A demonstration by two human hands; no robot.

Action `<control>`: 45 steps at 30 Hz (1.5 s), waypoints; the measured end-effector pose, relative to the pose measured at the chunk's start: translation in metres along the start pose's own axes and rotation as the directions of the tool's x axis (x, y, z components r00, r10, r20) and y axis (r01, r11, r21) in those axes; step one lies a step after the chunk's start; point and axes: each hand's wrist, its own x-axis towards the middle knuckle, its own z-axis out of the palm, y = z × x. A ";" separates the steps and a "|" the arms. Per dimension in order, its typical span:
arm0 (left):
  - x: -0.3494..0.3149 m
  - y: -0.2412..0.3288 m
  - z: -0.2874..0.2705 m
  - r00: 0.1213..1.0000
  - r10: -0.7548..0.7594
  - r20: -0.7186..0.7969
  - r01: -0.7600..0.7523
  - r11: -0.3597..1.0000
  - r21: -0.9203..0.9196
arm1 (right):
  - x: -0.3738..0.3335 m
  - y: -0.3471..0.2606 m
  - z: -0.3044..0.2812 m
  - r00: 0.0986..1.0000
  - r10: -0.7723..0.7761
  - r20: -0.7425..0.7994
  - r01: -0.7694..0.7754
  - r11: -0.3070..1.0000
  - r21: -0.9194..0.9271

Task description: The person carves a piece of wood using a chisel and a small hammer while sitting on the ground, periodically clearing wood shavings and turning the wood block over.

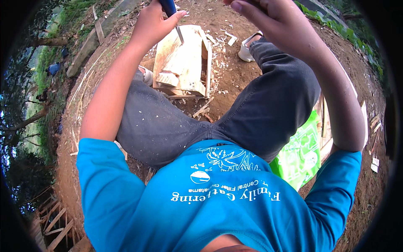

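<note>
At the top of the view, my left hand (153, 21) is closed around the blue handle of a chisel (179, 34). Its narrow metal blade slants down, with the tip at the face of a pale wooden block (191, 54). A smaller chunk of wood (168, 79) lies at the block's near left corner. My right hand (268, 17) is raised to the right of the chisel, its fingers curled and partly cut off by the upper edge. Whatever it may hold is out of sight.
The block rests on a low wooden frame (208, 69) between my legs. Wood chips (231, 39) litter the brown soil. A bright green bag (300, 153) and wooden boards (324, 122) lie by my right thigh. Farther left, a long beam (84, 54) edges the plants.
</note>
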 end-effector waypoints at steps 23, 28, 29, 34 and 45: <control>-0.004 -0.004 -0.007 0.999 0.030 -0.041 -0.029 0.999 0.018 | 0.024 -0.042 -0.003 0.990 0.137 -0.041 -0.139 0.990 -0.032; 0.000 -0.007 -0.001 0.975 0.150 -0.162 -0.171 0.978 -0.122 | 0.040 -0.027 -0.010 0.999 0.022 0.038 -0.019 0.997 -0.071; 0.000 -0.009 0.000 0.990 0.077 -0.119 -0.092 0.989 -0.119 | 0.040 -0.017 -0.004 0.999 0.014 0.045 -0.013 1.000 -0.013; 0.003 -0.004 0.000 0.993 -0.108 -0.051 0.104 0.991 -0.087 | 0.040 0.012 0.002 0.998 -0.012 0.069 0.007 0.997 0.077; 0.001 -0.014 0.022 0.999 -0.014 -0.040 0.013 0.999 -0.029 | 0.031 0.011 -0.002 0.993 -0.112 -0.028 0.114 0.991 0.075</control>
